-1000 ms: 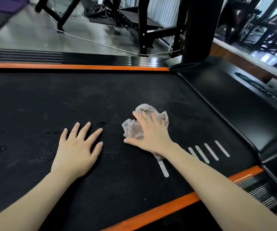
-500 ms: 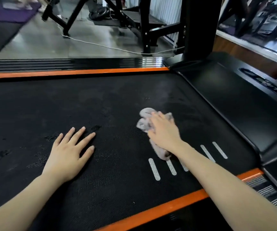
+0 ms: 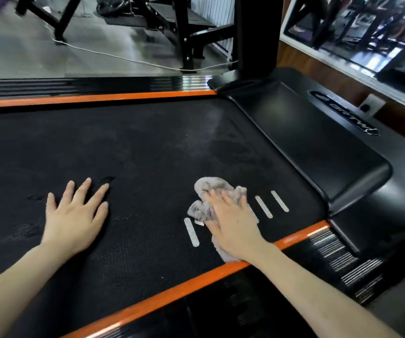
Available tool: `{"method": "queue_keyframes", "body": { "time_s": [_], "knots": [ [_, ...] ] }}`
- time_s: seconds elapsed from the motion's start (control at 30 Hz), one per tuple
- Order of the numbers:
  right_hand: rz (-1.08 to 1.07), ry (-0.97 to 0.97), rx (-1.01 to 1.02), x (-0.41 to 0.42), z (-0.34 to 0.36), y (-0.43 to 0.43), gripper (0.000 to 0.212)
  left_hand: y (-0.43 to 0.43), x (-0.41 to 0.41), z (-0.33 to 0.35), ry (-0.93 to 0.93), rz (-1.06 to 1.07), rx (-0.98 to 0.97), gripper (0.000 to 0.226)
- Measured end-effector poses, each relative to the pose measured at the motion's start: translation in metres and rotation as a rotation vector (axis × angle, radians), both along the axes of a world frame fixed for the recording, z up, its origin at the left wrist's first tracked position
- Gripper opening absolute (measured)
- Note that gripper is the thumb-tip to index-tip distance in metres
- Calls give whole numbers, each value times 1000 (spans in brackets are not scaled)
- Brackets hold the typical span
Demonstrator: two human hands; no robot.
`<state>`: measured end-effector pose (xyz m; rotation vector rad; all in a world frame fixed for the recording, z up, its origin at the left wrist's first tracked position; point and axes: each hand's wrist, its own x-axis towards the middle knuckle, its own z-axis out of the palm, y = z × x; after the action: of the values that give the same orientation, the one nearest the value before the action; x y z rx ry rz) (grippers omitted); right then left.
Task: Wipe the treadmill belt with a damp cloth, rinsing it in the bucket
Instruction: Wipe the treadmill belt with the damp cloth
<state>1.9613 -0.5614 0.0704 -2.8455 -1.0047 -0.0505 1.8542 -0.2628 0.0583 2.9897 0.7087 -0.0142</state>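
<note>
The black treadmill belt (image 3: 147,152) fills the middle of the head view, with orange strips along its far and near edges. A crumpled grey cloth (image 3: 205,191) lies on the belt near the white dash marks (image 3: 264,207). My right hand (image 3: 230,223) presses flat on the cloth, fingers spread over it, and the cloth sticks out past my fingertips and under my wrist. My left hand (image 3: 74,215) rests flat on the belt to the left, fingers apart, holding nothing. No bucket is in view.
The black motor cover (image 3: 318,142) and upright post (image 3: 257,32) stand at the right. Ribbed side rails (image 3: 338,254) run outside the orange strips. Beyond the belt are grey floor, a white cable (image 3: 123,58), black gym frames and a mirror (image 3: 367,28) on the right wall.
My right hand has slid the cloth to the right and back toward the near orange strip, over the white dashes. My left hand has stayed planted on the belt.
</note>
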Motion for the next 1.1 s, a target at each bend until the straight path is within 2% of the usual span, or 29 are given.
{"method": "queue_keyframes", "body": {
  "time_s": [0.07, 0.1, 0.17, 0.23, 0.27, 0.33, 0.37, 0.43, 0.5, 0.53, 0.57, 0.6, 0.73, 0.8, 0.83, 0.9, 0.97, 1.0, 1.03, 1.1],
  "knots": [
    [62, 14, 42, 7, 6, -10, 54, -21, 18, 5, -43, -1, -9, 54],
    [17, 7, 91, 19, 8, -16, 50, -32, 29, 6, -56, -54, -3, 53],
    [-212, 22, 126, 47, 13, -24, 37, -53, 46, 5, -32, -152, -3, 51],
    [-467, 22, 73, 73, 21, -24, 21, -64, 54, -2, -8, -154, -8, 52],
    [-535, -2, 58, 80, 23, -19, 16, -65, 55, -5, -4, -143, 5, 53],
    [-559, -5, 43, 77, 26, -1, 20, -64, 56, -9, -8, -134, 26, 56],
    [-483, -18, 30, 64, 23, 9, 22, -64, 55, -10, -11, -137, 28, 56],
    [-130, -80, 23, 22, 7, 31, 32, -64, 53, -10, -25, -132, 33, 57],
    [164, 26, 72, -16, 0, 37, 44, -63, 53, -10, -22, -142, 31, 57],
    [227, 55, 137, -12, 4, 32, 45, -63, 52, -10, -15, -151, 26, 57],
    [217, 5, 179, 3, 7, 25, 44, -63, 50, -10, -20, -155, 17, 57],
    [116, -42, 182, 27, 9, 17, 40, -63, 49, -10, -32, -153, 9, 58],
    [-619, 2, 10, 141, 31, -10, 28, -64, 50, -11, -60, -139, -5, 57],
    [-716, -37, -85, 152, 32, 12, 35, -64, 53, -10, -76, -126, -18, 55],
    [-634, -91, -129, 142, 27, 32, 38, -64, 53, -10, -76, -126, -22, 55],
    [-256, -161, -68, 97, 9, 69, 34, -64, 52, -9, -66, -122, -16, 59],
    [97, -54, 65, 57, -3, 76, 35, -62, 50, -9, -48, -128, -3, 69],
    [173, 25, 121, 62, 6, 68, 35, -62, 49, -9, -43, -133, 1, 72],
    [139, 47, 145, 80, 12, 56, 33, -61, 48, -8, -45, -138, 1, 72],
    [-159, -3, 114, 136, 20, 30, 27, -61, 48, -6, -40, -136, -7, 72]
  ]
}}
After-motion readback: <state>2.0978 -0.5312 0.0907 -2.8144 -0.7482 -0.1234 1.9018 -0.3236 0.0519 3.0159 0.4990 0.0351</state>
